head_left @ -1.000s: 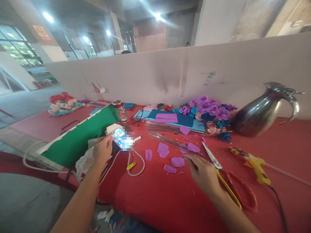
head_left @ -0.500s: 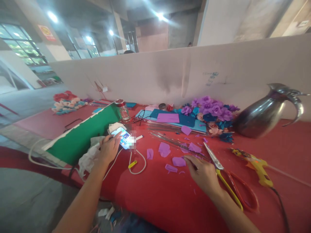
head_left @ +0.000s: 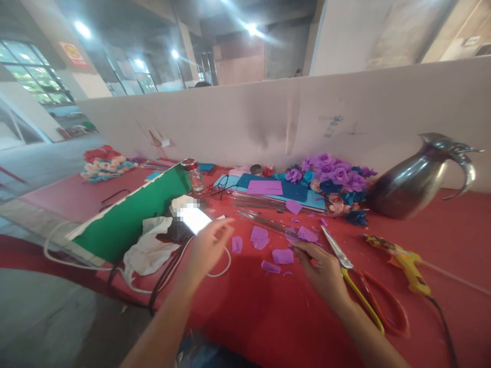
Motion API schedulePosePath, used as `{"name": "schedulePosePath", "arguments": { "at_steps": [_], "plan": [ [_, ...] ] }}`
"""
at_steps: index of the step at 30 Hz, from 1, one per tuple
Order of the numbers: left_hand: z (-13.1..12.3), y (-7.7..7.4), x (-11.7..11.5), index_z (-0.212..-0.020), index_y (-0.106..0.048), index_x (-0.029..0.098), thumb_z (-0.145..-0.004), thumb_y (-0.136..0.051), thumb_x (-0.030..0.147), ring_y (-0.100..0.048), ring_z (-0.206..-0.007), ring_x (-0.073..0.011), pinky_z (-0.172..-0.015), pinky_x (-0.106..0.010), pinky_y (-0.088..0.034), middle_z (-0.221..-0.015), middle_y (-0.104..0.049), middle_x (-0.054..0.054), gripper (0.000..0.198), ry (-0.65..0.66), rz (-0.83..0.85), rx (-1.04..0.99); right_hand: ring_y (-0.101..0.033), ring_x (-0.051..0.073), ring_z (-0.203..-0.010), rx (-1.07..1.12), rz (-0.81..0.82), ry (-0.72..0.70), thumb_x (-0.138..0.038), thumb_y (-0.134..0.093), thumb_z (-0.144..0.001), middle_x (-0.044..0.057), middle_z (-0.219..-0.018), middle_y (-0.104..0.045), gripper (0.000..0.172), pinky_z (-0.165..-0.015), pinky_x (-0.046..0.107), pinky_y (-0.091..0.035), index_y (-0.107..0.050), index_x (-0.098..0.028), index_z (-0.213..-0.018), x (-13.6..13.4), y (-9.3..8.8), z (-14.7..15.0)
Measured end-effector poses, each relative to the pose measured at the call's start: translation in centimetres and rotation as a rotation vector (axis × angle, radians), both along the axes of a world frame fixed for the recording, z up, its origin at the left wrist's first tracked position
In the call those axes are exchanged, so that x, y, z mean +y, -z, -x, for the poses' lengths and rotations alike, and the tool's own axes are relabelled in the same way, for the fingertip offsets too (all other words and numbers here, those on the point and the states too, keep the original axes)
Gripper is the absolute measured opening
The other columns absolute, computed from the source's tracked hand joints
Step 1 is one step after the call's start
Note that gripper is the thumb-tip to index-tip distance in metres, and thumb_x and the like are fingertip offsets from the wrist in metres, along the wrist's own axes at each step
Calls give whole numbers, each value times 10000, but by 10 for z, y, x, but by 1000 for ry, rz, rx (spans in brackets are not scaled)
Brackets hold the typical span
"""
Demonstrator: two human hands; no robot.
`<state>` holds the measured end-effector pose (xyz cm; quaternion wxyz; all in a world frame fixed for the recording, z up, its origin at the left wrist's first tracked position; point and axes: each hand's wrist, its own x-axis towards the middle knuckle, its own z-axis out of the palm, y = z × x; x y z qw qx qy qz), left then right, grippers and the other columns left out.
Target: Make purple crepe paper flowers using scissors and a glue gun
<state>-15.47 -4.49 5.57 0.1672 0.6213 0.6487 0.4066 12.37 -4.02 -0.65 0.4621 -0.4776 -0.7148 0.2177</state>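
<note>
My left hand (head_left: 209, 250) is over the red table just right of the lit phone (head_left: 195, 219), its fingers loosely spread with nothing seen in them. My right hand (head_left: 320, 271) rests low on the table, fingers slightly apart, fingertips beside a purple paper petal (head_left: 283, 256). More purple pieces (head_left: 260, 237) lie between the hands. Thin clear-wrapped stems (head_left: 264, 221) reach toward the right fingertips. Scissors (head_left: 337, 247) with red and yellow handles lie right of that hand.
A yellow glue gun (head_left: 410, 266) and a metal jug (head_left: 414, 179) stand or lie at right. Paper flowers (head_left: 333, 171), blue and purple sheets (head_left: 264, 187) and a glass jar (head_left: 195, 179) are behind. A green board (head_left: 134, 220), white tissue (head_left: 149, 248) and cables are at left.
My left hand has moved right and down, off the phone, whose screen has turned from icons to mostly white. My right hand has hardly moved.
</note>
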Motion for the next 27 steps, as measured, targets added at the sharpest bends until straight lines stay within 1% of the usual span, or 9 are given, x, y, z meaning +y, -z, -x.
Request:
{"name": "schedulePosePath", "arguments": {
  "at_steps": [1,3,5,8,12,16,19,23,27],
  "plan": [
    [-27,1,0,-1111,-711,242,-803,-606,389,-673,-802,-227,-722,-307,-494,-930,-753,-61,358,141,98,-99,-717,225,-840,22,11,-6,-334,-539,-906,53,-919,-765,211,-761,332,-566,-726,-243,-943,0,-1,0],
    [-77,6,2,-1140,-709,247,-765,-669,410,-682,-785,-228,-712,-300,-493,-901,-758,-69,411,285,189,-229,-717,235,-875,47,24,-12,-319,-561,-881,57,-964,-764,210,-790,353,-566,-723,-245,-992,3,0,-2],
    [-117,11,9,-1129,-717,229,-742,-690,412,-677,-751,-233,-694,-307,-488,-892,-759,-80,430,320,228,-259,-715,245,-912,62,27,-17,-293,-567,-854,61,-1015,-758,244,-814,370,-565,-710,-247,-1046,6,3,-6],
    [-150,18,20,-1025,-750,222,-772,-650,321,-670,-787,-235,-729,-312,-481,-907,-760,-73,290,367,194,-295,-713,247,-936,90,52,-11,-259,-573,-815,58,-1048,-749,294,-824,374,-564,-684,-244,-1087,12,6,-13],
    [-156,31,28,-825,-765,204,-739,-673,279,-660,-819,-243,-779,-332,-482,-861,-752,-84,146,304,94,-428,-715,227,-848,142,138,3,-252,-597,-794,45,-976,-746,353,-771,354,-569,-640,-244,-1144,15,4,-16],
    [-148,46,29,-805,-758,193,-706,-682,261,-657,-795,-217,-762,-316,-493,-834,-747,-64,142,283,183,-796,-695,218,-773,288,208,-9,-333,-683,-756,41,-845,-721,398,-737,355,-565,-625,-232,-1136,16,1,-9],
    [-141,51,32,-809,-753,199,-667,-722,267,-641,-795,-186,-762,-294,-485,-851,-736,-44,161,142,163,-957,-685,218,-763,520,329,-22,-423,-772,-661,49,-801,-707,465,-738,366,-562,-623,-200,-1041,16,1,-2],
    [-139,53,37,-782,-746,198,-611,-769,271,-636,-827,-181,-809,-310,-481,-849,-724,-39,187,65,131,-1041,-667,205,-760,677,515,-27,-506,-817,-587,53,-791,-701,452,-729,346,-546,-653,-184,-859,16,-2,0],
    [-143,53,37,-755,-742,197,-596,-772,256,-640,-800,-188,-803,-329,-484,-813,-722,-35,173,88,138,-1001,-627,177,-730,716,545,-20,-510,-808,-607,38,-791,-690,404,-697,314,-522,-687,-186,-815,15,-9,0]
  ]
}}
